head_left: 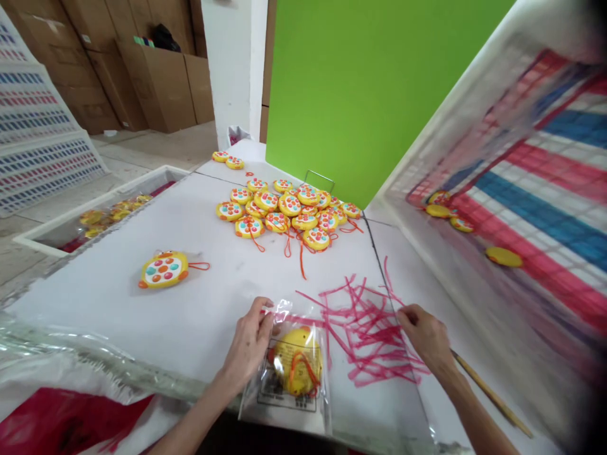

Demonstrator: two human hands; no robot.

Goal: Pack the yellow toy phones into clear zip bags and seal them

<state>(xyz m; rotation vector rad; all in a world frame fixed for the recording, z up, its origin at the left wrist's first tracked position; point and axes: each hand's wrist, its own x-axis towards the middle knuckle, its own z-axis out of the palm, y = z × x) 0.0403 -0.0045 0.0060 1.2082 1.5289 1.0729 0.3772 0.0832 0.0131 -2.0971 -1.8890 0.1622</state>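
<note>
My left hand [253, 336] pinches the upper left corner of a clear plastic bag [268, 399] at the table's front edge. Inside the bag lies a yellow duck-shaped toy [298, 354], its printed back up, with an orange cord loop. A pink strip runs along the bag's top. To the right, my right hand [424, 333] has its fingertips closed at the edge of a pile of pink strips [370, 335]; what they hold, if anything, cannot be made out. A single duck toy [164, 270] with coloured dots lies apart at the left, dotted face up.
A heap of dotted duck toys [289, 204] with orange cords sits at the table's back. A wooden stick [493, 395] lies right of my right hand. Bagged toys fill part of a white crate [42, 239] at left. A green panel [379, 82] and striped basket [531, 208] border the table.
</note>
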